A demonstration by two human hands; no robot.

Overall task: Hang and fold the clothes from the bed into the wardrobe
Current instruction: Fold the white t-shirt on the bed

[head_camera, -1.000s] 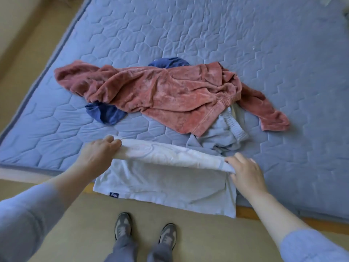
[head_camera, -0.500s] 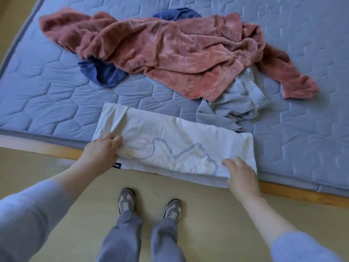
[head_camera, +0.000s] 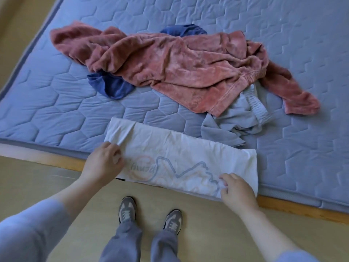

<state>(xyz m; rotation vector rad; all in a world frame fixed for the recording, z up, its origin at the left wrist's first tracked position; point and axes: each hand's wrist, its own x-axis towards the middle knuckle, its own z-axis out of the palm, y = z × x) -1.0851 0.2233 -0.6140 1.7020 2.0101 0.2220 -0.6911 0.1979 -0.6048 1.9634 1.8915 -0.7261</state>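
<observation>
Head view shows your left hand point(head_camera: 103, 164) and right hand point(head_camera: 238, 190), fingers curled, each pinching the folded white T-shirt point(head_camera: 181, 152) lying along the near edge of the bed point(head_camera: 56, 103).

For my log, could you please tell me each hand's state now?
Left hand: pinches the white T-shirt.
Right hand: curled on it; grip cannot be told.
</observation>
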